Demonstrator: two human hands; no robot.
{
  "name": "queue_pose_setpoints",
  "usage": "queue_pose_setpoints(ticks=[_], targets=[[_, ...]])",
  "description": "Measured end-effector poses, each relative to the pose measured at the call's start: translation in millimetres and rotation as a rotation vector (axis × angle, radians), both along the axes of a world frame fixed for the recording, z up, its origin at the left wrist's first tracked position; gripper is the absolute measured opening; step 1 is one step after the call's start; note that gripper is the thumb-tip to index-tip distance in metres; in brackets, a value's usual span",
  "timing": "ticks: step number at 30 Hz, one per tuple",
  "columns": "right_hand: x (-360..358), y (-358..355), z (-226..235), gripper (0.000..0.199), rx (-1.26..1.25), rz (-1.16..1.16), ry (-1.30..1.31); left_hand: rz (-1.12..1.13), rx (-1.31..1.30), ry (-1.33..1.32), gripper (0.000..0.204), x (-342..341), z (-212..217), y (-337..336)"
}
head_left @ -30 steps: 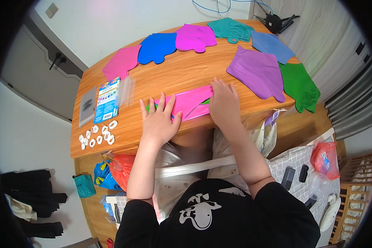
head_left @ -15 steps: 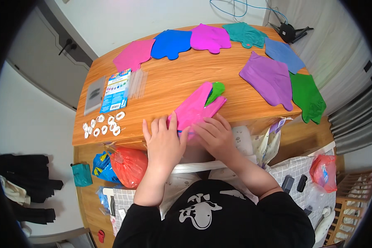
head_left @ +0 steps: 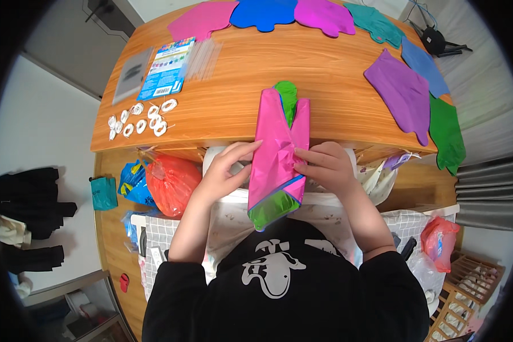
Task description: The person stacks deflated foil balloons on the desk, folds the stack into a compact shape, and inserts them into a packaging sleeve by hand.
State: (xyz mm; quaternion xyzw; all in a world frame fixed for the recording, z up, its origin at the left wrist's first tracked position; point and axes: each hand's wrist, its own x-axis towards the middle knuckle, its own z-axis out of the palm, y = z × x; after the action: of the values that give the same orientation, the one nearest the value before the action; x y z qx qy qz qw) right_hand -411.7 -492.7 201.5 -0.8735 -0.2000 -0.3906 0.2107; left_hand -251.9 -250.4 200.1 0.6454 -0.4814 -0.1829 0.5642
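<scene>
A folded foil balloon [head_left: 272,134], shiny pink outside with green showing at both ends, lies partly over the table's front edge, its lower end hanging towards me. My left hand [head_left: 227,172] holds its left edge with thumb and fingers, the fingertips partly hidden. On its right side, my right hand [head_left: 328,165] pinches the creased pink foil near the middle between thumb and fingers. A blue seam crosses the balloon above the lower green end.
On the wooden table [head_left: 222,117] stand out several flat foil pieces along the far and right edges, including a purple one [head_left: 402,94]. White ribbon coils [head_left: 141,126], clear straws [head_left: 202,60] and a blue package [head_left: 166,68] lie left. A red bag [head_left: 174,185] hangs below.
The balloon has been drawn towards me and turned more upright, its green lower end now showing past the table edge. Both hands have moved to its sides. My view has tilted lower.
</scene>
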Motion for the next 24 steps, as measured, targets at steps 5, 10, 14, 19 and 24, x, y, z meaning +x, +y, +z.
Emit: queue_pose_setpoints(ticks=[5,10,14,19,24], targets=[[6.0,-2.0,1.9,0.022,0.066,0.137,-0.011,0.05,-0.057,-0.287,0.042,8.8,-10.8,-5.7],[3.8,0.3,-2.9,0.021,0.149,0.166,0.014,0.061,-0.202,-0.327,0.034,10.1,-20.1,-9.3],[-3.3,2.8,-8.5,0.026,0.172,0.171,0.089,0.084,-0.211,-0.32,0.033,2.7,-23.5,-8.4],[-14.7,14.0,-15.2,0.03,0.43,0.153,0.365,0.149,-0.218,-0.214,0.032,-15.0,-40.7,2.7],[-17.2,33.1,-19.5,0.034,0.955,0.068,0.588,0.291,-0.268,0.186,0.025,-35.7,-78.0,5.7]])
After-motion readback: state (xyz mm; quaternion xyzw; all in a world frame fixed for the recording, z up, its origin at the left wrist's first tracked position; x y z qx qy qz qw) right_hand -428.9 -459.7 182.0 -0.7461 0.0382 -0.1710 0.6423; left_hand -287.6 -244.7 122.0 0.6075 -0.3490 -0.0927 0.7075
